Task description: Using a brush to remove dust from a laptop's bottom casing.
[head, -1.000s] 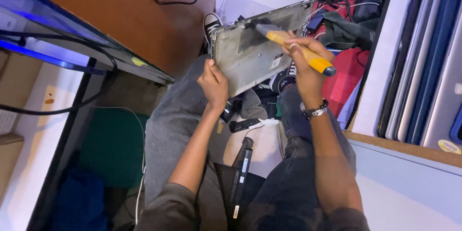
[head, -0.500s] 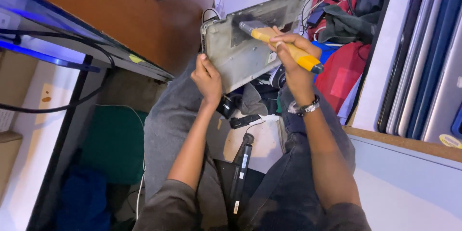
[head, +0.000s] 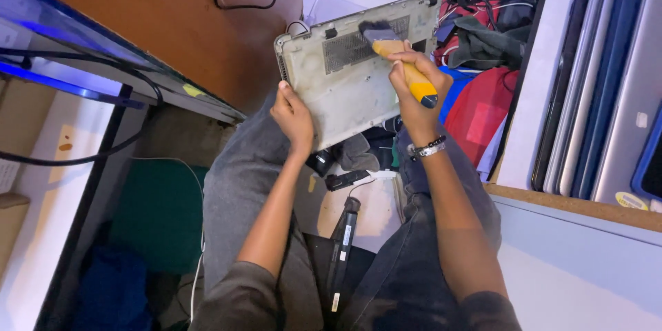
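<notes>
So this is mid-cleaning on a dusty laptop base [head: 352,72], held bottom-up over the person's lap between their knees. The left hand [head: 295,116] is clamped on the lower left edge, fingers curled round it, keeping it tilted toward the camera. The right hand [head: 414,89] is wrapped tight around the yellow handle of a brush [head: 396,55], and the dark bristles sit right on the vent grille [head: 355,47] near the top edge. Looks to me like the dusting step, working over the vents. The panel is grimy all over, so I'd guess the next strokes need the left hand holding steady while the bristles sweep across the grille. Stack of closed laptops [head: 607,96] on the shelf to the right, a black battery pack [head: 343,252] on the floor below.
</notes>
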